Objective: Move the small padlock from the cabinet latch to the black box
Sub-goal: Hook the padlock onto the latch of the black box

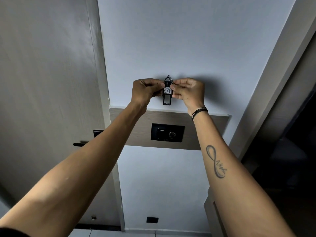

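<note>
A narrow black box [166,99] with a white handwritten label hangs on the white wall at about head height. At its top sits the small padlock [168,80], a dark body with a thin metal shackle arching above it. My left hand [146,91] pinches the box's left edge beside the label. My right hand [189,90] pinches from the right, its fingertips just under the padlock's body. My fingers hide how the shackle joins the box. No cabinet latch is in view.
A wooden wall strip [136,134] below the box carries a black switch panel with a dial [167,132]. A grey door with a black handle [80,144] stands on the left. A dark doorway [290,151] opens on the right. A small black socket [152,219] sits low on the wall.
</note>
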{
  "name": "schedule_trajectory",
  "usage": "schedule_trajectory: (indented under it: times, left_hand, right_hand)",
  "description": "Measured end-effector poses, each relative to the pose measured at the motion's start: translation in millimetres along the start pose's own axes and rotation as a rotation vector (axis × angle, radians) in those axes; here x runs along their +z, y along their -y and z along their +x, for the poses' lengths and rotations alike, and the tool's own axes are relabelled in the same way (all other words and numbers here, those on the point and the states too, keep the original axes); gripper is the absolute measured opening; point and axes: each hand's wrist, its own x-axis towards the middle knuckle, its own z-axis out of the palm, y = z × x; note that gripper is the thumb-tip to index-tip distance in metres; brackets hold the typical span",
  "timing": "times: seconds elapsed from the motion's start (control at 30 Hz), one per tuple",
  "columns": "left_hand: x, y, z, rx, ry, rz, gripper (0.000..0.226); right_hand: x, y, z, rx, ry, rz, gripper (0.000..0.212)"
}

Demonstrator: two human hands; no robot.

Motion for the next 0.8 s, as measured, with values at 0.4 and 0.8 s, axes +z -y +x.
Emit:
schedule_trajectory:
  times: [0.4, 0.8]
  left_hand:
    - [-5.0, 18.0, -5.2, -0.032, 0.005, 0.032, 0.005]
    - [-15.5, 100.1, -34.0, -0.112, -0.079, 0.193, 0.030]
  right_hand:
    - [-0.5, -23.0, -1.8, 0.027, 0.013, 0.004, 0.018]
    - [9.3, -103.6, -32.2, 0.062, -0.038, -0.195, 0.021]
